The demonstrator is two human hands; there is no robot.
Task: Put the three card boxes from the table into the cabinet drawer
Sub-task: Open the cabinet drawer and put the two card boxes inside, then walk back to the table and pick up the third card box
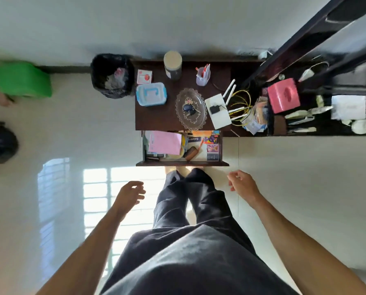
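3 card boxes [213,149] in drawer [182,163], beyond left grip [130,193], right grip [242,184].

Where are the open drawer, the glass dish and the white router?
open drawer [182,163]: head view, on its front panel.
glass dish [190,127]: head view, on its near rim.
white router [221,119]: head view, on its flat casing.

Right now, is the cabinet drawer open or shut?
Open. The drawer is pulled out from the cabinet, and its contents, such as a pink paper, show.
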